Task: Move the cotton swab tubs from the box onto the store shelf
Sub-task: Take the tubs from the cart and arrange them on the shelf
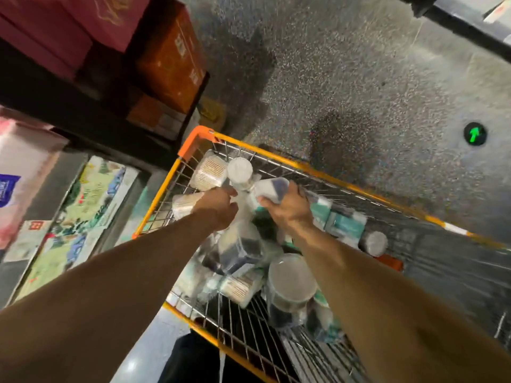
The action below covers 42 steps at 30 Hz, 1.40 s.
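Two grips reach into the orange wire cart (193, 139) on the floor beside the shelf (83, 111). The right grip (290, 208) curls round a white-and-dark tub (269, 189) over the heap. The left grip (218, 207) has bent fingers at a lidded tub (240, 170); blur hides whether it holds it. More tubs (290, 283) lie in the cart.

Your view is dim and grainy: the speckled floor (345, 64) at 1 o'clock crawls with noise under a dull sheen, with dark shadow patches near centre. The shelf (69, 106) at 10 o'clock sinks to black. Motion blur smears the pink box (25, 167) at 9 o'clock and the tub pack (272, 189) your right hand (290, 211) grips. Wide-angle distortion bows the cart rim (193, 142) and stretches your forearms toward 6 o'clock.
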Each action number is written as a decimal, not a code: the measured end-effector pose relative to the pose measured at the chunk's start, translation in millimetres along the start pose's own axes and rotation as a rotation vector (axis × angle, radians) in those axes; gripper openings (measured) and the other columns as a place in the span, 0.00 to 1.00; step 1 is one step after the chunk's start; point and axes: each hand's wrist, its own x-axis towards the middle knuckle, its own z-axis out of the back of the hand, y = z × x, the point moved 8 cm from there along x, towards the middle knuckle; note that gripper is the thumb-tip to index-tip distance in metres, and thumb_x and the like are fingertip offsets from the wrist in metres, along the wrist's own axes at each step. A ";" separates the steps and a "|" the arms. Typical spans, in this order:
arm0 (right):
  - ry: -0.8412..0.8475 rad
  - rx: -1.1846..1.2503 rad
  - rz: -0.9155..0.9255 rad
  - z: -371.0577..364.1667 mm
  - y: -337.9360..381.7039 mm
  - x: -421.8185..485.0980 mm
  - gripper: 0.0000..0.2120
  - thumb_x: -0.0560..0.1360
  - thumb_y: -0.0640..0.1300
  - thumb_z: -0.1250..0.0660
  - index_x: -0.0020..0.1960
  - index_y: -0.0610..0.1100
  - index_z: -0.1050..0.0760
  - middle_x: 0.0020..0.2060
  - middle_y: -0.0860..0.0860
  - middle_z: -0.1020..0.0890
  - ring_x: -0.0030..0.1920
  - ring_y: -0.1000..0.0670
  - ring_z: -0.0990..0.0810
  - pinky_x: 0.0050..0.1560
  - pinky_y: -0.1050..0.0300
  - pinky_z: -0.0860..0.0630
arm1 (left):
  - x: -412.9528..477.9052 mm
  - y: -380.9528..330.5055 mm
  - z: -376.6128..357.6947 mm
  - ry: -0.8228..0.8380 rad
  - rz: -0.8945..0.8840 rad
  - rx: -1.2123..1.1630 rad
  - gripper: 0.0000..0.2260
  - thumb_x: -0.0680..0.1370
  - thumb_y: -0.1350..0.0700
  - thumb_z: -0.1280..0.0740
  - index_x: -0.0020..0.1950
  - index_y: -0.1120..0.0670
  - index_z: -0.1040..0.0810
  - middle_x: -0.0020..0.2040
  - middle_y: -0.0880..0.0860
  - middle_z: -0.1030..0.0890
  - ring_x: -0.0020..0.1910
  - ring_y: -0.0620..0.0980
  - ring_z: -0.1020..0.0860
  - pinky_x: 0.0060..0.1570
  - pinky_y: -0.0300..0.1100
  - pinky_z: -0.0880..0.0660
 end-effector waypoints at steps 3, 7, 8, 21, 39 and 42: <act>0.011 -0.036 -0.032 -11.4 2.3 9.5 0.54 0.62 0.78 0.34 0.74 0.42 0.37 0.70 0.43 0.27 0.71 0.41 0.30 0.69 0.46 0.31 | 9.4 -1.7 -4.5 -0.003 0.022 -0.030 0.15 0.80 0.53 0.36 0.67 0.51 0.24 0.63 0.54 0.20 0.59 0.56 0.22 0.60 0.47 0.24; -0.063 0.113 -0.052 -4.2 4.7 0.1 0.48 0.63 0.75 0.31 0.71 0.44 0.33 0.63 0.43 0.26 0.66 0.40 0.29 0.66 0.47 0.31 | 12.3 -0.5 -8.0 0.026 0.002 -0.056 0.24 0.78 0.52 0.30 0.73 0.50 0.29 0.66 0.54 0.22 0.61 0.56 0.22 0.60 0.46 0.26; -0.068 0.207 -0.073 -1.8 3.1 -6.8 0.44 0.63 0.74 0.31 0.68 0.46 0.31 0.59 0.47 0.25 0.65 0.42 0.28 0.65 0.48 0.30 | 9.8 -2.5 -7.0 0.041 -0.026 -0.051 0.29 0.76 0.50 0.28 0.75 0.49 0.32 0.69 0.54 0.24 0.64 0.56 0.24 0.62 0.46 0.27; 0.332 0.302 0.021 -36.8 23.6 -93.1 0.40 0.73 0.77 0.45 0.76 0.53 0.34 0.70 0.46 0.26 0.69 0.41 0.26 0.65 0.49 0.31 | -36.6 6.0 48.5 -0.138 -0.059 -0.007 0.38 0.62 0.35 0.22 0.63 0.51 0.31 0.53 0.54 0.20 0.52 0.57 0.22 0.50 0.53 0.22; -0.037 -0.015 0.105 -5.9 55.2 -161.5 0.34 0.69 0.63 0.27 0.70 0.48 0.28 0.62 0.41 0.25 0.63 0.39 0.24 0.59 0.53 0.25 | -161.6 80.1 119.8 -0.363 0.120 -0.434 0.31 0.62 0.24 0.29 0.43 0.51 0.16 0.34 0.49 0.16 0.35 0.49 0.17 0.34 0.42 0.25; -0.108 0.084 0.189 14.3 87.5 -208.9 0.35 0.67 0.66 0.30 0.69 0.51 0.28 0.60 0.42 0.23 0.60 0.39 0.21 0.61 0.50 0.23 | -219.3 87.0 143.3 -0.460 0.065 -0.522 0.29 0.68 0.26 0.31 0.41 0.52 0.16 0.34 0.50 0.17 0.35 0.50 0.19 0.34 0.42 0.28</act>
